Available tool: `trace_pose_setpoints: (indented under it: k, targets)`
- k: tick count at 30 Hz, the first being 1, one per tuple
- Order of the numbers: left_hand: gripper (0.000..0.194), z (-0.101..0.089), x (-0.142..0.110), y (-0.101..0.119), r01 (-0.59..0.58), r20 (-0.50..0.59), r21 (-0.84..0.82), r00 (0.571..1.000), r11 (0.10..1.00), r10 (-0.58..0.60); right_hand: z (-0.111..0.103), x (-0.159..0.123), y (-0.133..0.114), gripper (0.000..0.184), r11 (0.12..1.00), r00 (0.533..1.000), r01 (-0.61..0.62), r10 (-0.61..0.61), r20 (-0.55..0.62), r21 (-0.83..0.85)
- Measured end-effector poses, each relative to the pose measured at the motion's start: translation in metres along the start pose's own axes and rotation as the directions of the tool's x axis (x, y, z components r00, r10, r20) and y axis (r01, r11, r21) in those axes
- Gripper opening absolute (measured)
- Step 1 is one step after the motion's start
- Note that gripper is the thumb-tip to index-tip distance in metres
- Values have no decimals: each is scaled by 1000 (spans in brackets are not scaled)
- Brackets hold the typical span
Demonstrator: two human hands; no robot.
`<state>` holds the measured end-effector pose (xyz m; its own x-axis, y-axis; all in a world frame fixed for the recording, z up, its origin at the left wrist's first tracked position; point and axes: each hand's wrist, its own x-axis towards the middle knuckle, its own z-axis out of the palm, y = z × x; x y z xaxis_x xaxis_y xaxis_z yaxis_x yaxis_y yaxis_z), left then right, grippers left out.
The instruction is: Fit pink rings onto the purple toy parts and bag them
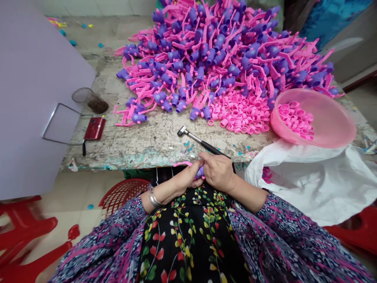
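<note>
Both my hands meet over my lap at the table's front edge. My left hand point(190, 175) and my right hand point(217, 171) are closed together on one pink and purple plastic toy part point(200, 171), whose pink handle sticks out to the left. A small hammer point(196, 139) with a black grip lies on the table just beyond my fingers. A large heap of the same pink and purple parts point(224, 55) covers the far half of the table. Loose pink rings point(240, 114) lie in front of that heap.
A pink bowl point(338, 122) holding more rings sits at the right, above a white plastic sack point(309, 181). A red phone point(94, 128), a wire sieve point(88, 100) and a grey board point(32, 98) are at the left. Red basket point(123, 192) and red stools stand on the floor.
</note>
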<state>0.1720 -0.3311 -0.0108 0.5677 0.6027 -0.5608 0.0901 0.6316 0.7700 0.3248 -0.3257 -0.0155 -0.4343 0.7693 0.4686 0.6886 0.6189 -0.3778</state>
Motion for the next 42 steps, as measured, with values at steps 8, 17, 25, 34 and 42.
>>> trace_pose_setpoints:
  k: [8, 17, 25, 34, 42]
  targets:
    - [63, -4, 5, -5, 12, 61, -22, 998, 1000, -10, 7, 0, 8, 38, 997, 999, -16, 13, 45, 69]
    - [57, -3, -1, 9, -122, -12, -148, 993, 981, 121, -3, 19, -3, 60, 402, 793, -551, 524, 309, 732]
    - [57, -3, -3, 9, -125, 23, -130, 991, 984, 129, 4, 10, -4, 54, -4, 675, -565, 573, 465, 825]
    - [56, -3, -3, 9, -129, 24, -105, 991, 986, 132, 7, 8, -8, 50, 97, 670, -602, 601, 436, 792]
    - [57, -2, -3, 9, -122, 7, -98, 992, 988, 123, 1, 11, -14, 48, 283, 698, -604, 639, 322, 746]
